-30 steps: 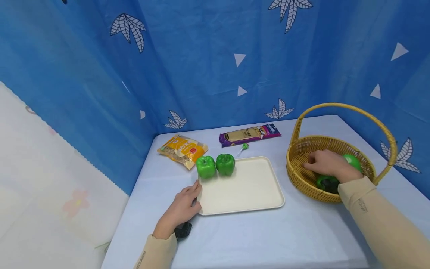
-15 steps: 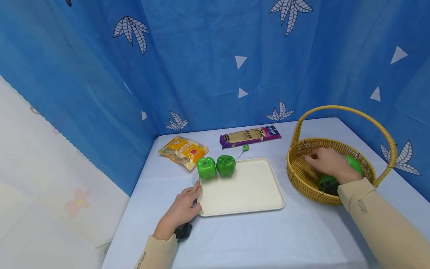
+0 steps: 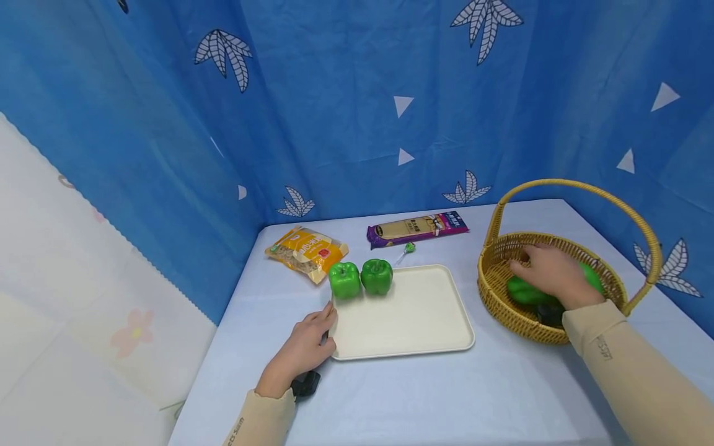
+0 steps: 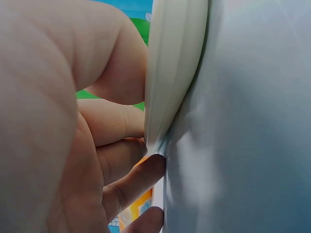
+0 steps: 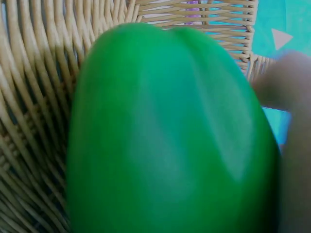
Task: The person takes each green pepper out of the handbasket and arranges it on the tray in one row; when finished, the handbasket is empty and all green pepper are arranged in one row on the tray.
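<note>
My left hand (image 3: 305,339) rests at the left edge of a cream tray (image 3: 409,322). Up close in the left wrist view, the thumb touches the tray's rim (image 4: 172,63) while the other fingers lie along the edge, two tips down by the cloth. Inside a wicker basket (image 3: 493,294), my right hand (image 3: 549,272) is over green bell peppers. One bell pepper (image 3: 524,291) shows below the thumb and fills the right wrist view, hiding most of the fingers; I cannot tell whether they grip it. More green (image 3: 592,279) shows beyond the wrist. Two bell peppers stand at the tray's back left corner: one lighter pepper (image 3: 344,280), one darker pepper (image 3: 377,277).
Behind the tray lie an orange bag of grain (image 3: 307,252), a green lollipop (image 3: 409,248) and a long purple packet (image 3: 418,229). The basket's tall handle (image 3: 586,189) arches over the right side. A blue curtain (image 3: 346,111) hangs behind the white table.
The bell pepper under my right hand has shifted left and toward the back in the basket, showing more below the thumb. My right hand has moved slightly; the left hand and tray stay put.
</note>
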Motion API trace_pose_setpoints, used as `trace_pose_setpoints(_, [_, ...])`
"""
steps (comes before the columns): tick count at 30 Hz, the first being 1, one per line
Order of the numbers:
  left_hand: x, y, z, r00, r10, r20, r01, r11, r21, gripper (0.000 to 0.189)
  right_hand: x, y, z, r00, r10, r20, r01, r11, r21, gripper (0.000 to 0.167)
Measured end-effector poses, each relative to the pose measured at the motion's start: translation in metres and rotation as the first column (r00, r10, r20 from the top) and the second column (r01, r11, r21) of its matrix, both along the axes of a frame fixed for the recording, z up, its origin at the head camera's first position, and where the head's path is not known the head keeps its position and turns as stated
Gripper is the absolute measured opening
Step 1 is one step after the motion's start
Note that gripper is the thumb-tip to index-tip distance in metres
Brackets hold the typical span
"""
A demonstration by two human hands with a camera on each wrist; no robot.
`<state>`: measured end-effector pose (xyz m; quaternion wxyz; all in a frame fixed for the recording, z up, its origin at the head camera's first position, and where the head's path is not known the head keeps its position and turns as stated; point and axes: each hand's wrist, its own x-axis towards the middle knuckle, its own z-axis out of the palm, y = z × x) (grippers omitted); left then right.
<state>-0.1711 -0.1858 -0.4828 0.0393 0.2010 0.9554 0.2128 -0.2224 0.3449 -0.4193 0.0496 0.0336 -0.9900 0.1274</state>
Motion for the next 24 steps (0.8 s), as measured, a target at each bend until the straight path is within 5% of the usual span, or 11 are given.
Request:
trace_pose_setpoints(4, [-0.0003,0.0,-0.0015,1.0,0.002,0.0,-0.002,1.0,-0.004,0.065,-0.0038,0.0014,-0.0008,0.995,0.01,0.098,-0.014,0.999,0.04,0.055])
trace_pose_setpoints(8, [-0.0001,0.0003,-0.0009,1.0,0.001,0.002,-0.001,1.0,-0.001,0.065,-0.004,-0.0029,-0.0027,0.998,0.06,0.002,-0.06,0.998,-0.017,0.046])
trace_pose_setpoints(11, [0.0004,0.0002,-0.0004,1.0,-0.001,0.003,0.001,1.0,0.001,0.065,-0.002,-0.0052,-0.0016,0.997,0.063,-0.034,-0.064,0.998,-0.02,0.057])
trace_pose_setpoints(16, [0.0006,0.0002,-0.0005,1.0,0.0,0.003,0.0,1.0,0.001,0.065,-0.0003,-0.0031,0.0003,0.999,0.036,0.018,-0.037,0.999,0.031,0.079])
trace_pose_setpoints(24, [0.0003,0.0003,-0.0006,1.0,0.003,0.0,-0.003,1.0,-0.006,0.065,-0.0005,-0.0073,-0.0045,0.988,0.118,0.096,-0.112,0.991,-0.072,0.072])
